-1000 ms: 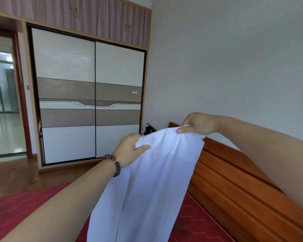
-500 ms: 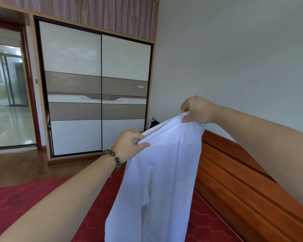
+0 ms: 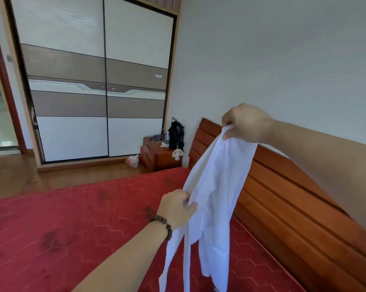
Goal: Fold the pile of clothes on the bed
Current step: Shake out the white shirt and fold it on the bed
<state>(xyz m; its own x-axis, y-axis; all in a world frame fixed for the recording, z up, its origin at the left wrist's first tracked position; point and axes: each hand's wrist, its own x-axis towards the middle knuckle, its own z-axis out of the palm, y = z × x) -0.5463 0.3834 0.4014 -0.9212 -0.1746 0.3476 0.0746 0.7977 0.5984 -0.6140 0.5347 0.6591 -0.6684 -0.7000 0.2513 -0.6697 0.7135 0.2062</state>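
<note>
A white garment (image 3: 215, 186) hangs in the air above the red bed (image 3: 72, 228). My right hand (image 3: 246, 123) pinches its top edge, held high near the headboard. Lower down, my left hand (image 3: 175, 207), with a bead bracelet at the wrist, grips the garment's left edge. The cloth runs slanted between the two hands, and its lower strips dangle toward the mattress. No pile of clothes shows in this view.
A wooden headboard (image 3: 293, 207) runs along the right side of the bed. A bedside table (image 3: 158, 157) with a black bag (image 3: 175, 133) and a bottle stands by the sliding wardrobe (image 3: 93, 81). Wooden floor lies to the left.
My left hand has dropped well below the right and slid down the garment's edge. The right hand stays high. The view has tilted down, showing more of the bed.
</note>
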